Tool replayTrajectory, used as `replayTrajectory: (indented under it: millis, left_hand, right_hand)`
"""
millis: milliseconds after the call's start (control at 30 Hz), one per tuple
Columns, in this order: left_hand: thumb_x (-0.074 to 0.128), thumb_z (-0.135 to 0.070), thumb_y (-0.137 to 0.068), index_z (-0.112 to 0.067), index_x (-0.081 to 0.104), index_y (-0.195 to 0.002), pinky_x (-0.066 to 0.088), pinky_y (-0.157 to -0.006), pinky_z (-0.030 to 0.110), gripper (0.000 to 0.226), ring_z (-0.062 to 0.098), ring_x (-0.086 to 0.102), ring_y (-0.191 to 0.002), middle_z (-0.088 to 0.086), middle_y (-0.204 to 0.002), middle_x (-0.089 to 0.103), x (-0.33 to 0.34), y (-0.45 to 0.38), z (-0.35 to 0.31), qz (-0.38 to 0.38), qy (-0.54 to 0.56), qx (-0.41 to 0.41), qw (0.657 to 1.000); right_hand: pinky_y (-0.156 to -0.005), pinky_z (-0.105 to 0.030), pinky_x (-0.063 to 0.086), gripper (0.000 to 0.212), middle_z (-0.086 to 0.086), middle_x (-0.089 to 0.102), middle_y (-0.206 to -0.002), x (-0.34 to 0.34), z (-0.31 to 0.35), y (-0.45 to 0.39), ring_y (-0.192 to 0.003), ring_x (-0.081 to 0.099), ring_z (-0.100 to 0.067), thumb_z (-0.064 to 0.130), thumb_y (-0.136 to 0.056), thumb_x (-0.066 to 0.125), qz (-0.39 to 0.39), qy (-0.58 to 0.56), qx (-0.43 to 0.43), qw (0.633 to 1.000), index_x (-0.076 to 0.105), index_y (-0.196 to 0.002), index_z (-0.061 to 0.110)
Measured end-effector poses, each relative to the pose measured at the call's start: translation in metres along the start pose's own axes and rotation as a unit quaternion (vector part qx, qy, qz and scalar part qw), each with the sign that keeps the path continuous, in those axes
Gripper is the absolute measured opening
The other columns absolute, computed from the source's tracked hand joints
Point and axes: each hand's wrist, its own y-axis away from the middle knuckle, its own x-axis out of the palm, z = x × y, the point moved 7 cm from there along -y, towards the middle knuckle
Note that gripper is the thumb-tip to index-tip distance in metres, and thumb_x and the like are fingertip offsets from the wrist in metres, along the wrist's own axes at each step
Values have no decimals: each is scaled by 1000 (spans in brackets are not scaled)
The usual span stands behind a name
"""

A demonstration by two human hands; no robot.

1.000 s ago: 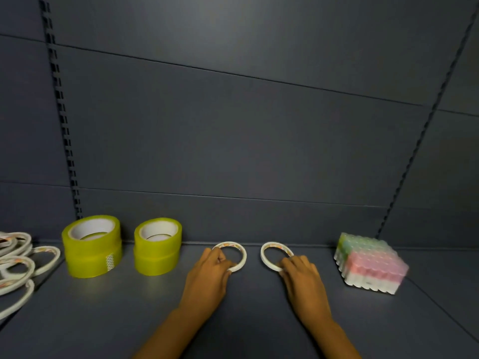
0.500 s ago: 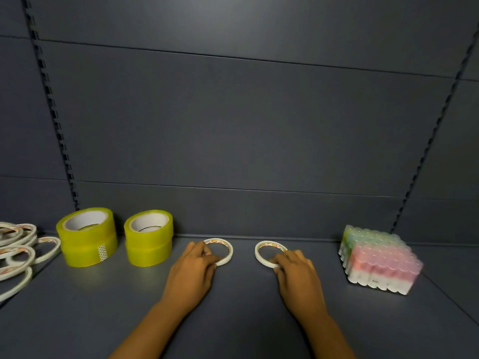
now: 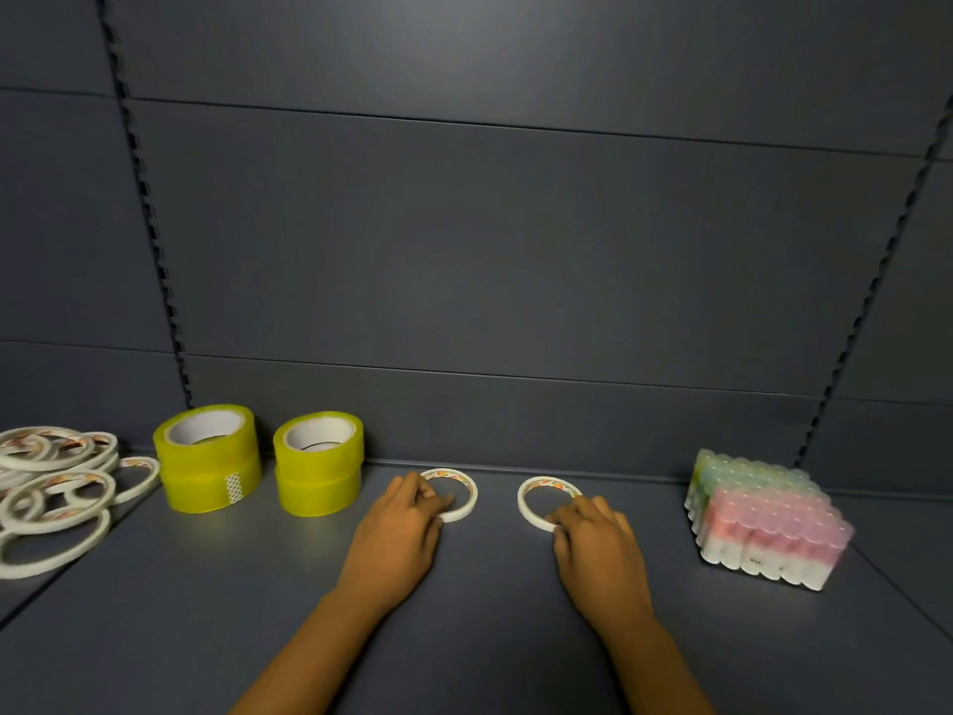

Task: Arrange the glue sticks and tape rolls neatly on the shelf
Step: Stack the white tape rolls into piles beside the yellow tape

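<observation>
**Two thin tape rings under the fingers, mid-shelf**

Landmark: the two stacks of fat yellow-green packing tape rolls, at the back of the dark grey metal shelf.

- Left hand: fingers curled over the near rim of a thin white tape ring with a printed inner core, just right of the yellow stacks. Looks like a light pinch on the rim, ring flat on the shelf.
- Right hand: same deal on a second thin white tape ring, further right of the stacks, apart from the first ring.
- Loose pile of more thin white rings left of the stacks, overlapping, untidy.
- Shrink-wrapped block of pastel glue sticks, pink and green caps, well right of the stacks, sitting skewed.

Handling, my read: rings are light, narrow, stiff enough to keep shape but will slide easily on smooth metal. Pinch across the rim, or hook a finger through the centre. Yellow rolls are heavier; grip around the outer wall. Glue block: take by two opposite sides, wrap may be slippery.

Writing: orange print on ring cores and a small patterned label on the left yellow stack, neither legible. Dark marks low on glue block, unreadable.
</observation>
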Motion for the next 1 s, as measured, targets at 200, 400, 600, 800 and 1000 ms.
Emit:
replayTrajectory:
  millis: [200, 400, 600, 800, 1000]
  left_hand:
    - [52, -27, -89, -24, 55, -118, 50, -79, 33, 29, 18, 51, -104, -3, -114, 50, -18, 17, -5, 10, -2, -13, 1000]
    - [51, -36, -91, -24, 56, -115, 46, -85, 32, 27, 20, 52, -112, -1, -117, 52, -80, 59, 41, 32, -20, -24, 999]
    - [54, -40, -92, -22, 52, -120, 45, -89, 36, 33, 25, 52, -115, 2, -124, 51, -178, 118, 120, 92, -102, -75, 988]
    - [55, -38, -92, -21, 54, -117, 46, -85, 37, 30, 25, 51, -115, 3, -123, 52, -272, 189, 193, 67, -137, -119, 981]
    - [54, -36, -93, -24, 54, -119, 49, -80, 35, 28, 20, 50, -114, -2, -122, 53, -329, 245, 260, 39, -144, -177, 973]
  right_hand:
    - [-72, -31, 48, 22, 8, 63, -91, -11, 7, 4, -82, 57, -18, 11, -72, 74, 18, 7, -6, 1000, 68, -88, 25]
    - [-91, -33, 46, 41, 5, 58, -124, -21, 51, 11, -114, 54, -21, 18, -79, 68, 53, -15, -14, 998, 59, -118, 22]
    - [-95, -30, 42, 45, 6, 49, -129, -26, 184, 21, -123, 48, -17, 30, -89, 63, 97, -80, -78, 989, 46, -130, 23]
    - [-96, -32, 41, 39, 5, 51, -124, -20, 327, 39, -120, 48, -19, 32, -87, 63, 116, -94, -161, 975, 49, -123, 26]
    - [-99, -31, 39, 39, 3, 51, -127, -10, 430, 42, -124, 46, -19, 31, -88, 64, 126, -111, -213, 963, 50, -124, 23]
